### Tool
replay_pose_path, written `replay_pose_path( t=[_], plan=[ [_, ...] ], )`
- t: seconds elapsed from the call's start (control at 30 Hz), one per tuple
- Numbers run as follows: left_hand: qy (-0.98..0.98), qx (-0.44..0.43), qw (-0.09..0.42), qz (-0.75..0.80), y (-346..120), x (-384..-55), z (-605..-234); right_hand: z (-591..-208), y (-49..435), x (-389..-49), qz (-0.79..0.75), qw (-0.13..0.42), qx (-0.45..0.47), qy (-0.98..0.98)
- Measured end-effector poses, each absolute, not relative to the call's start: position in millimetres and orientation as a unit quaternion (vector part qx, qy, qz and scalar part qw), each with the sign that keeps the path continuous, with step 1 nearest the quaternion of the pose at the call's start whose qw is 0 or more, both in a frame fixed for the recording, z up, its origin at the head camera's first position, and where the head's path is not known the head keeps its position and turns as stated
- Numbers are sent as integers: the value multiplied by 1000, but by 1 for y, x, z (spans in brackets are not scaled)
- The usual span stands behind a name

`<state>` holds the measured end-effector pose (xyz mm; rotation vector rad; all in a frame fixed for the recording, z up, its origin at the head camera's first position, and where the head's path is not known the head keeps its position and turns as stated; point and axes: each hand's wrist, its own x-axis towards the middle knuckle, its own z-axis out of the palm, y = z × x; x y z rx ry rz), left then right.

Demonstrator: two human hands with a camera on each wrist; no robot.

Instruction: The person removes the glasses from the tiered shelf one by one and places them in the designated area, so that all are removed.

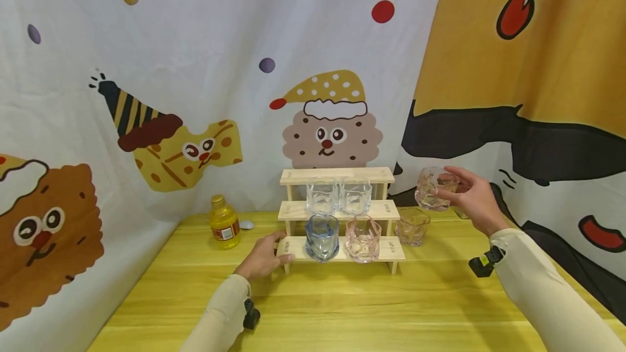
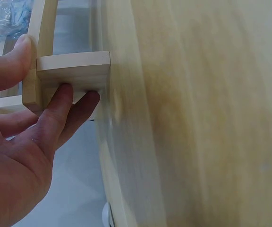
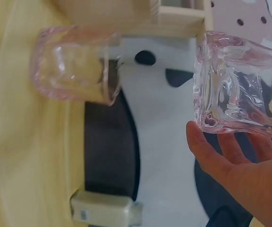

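Note:
My right hand (image 1: 471, 200) holds a faintly pink, faceted glass (image 1: 430, 189) in the air, to the right of a three-step wooden rack (image 1: 337, 175). In the right wrist view the fingers lie along the side of this glass (image 3: 235, 85). Another pink glass (image 1: 412, 227) stands below it on the table beside the rack. My left hand (image 1: 264, 257) grips the left end of the rack's lowest step, the thumb on one side and fingers on the other, as the left wrist view shows. A blue glass (image 1: 322, 238) and a pink glass (image 1: 363, 239) stand on that step.
Two clear glasses (image 1: 321, 196) sit side by side on the middle step. A yellow bottle (image 1: 225, 221) stands left of the rack, with a small white spoon-like thing (image 1: 246, 225) next to it. Behind the wooden table (image 1: 313, 308) hangs a printed cloth (image 1: 210, 42).

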<state>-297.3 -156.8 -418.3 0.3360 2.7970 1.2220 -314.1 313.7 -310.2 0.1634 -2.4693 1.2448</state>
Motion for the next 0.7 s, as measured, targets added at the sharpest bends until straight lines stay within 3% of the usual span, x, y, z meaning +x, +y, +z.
replay_pose_path(
  t=[0.7],
  plan=[
    [909,101,36,403,-156,-296,-417,-353,353,-317,459,169,7,-872]
  ],
)
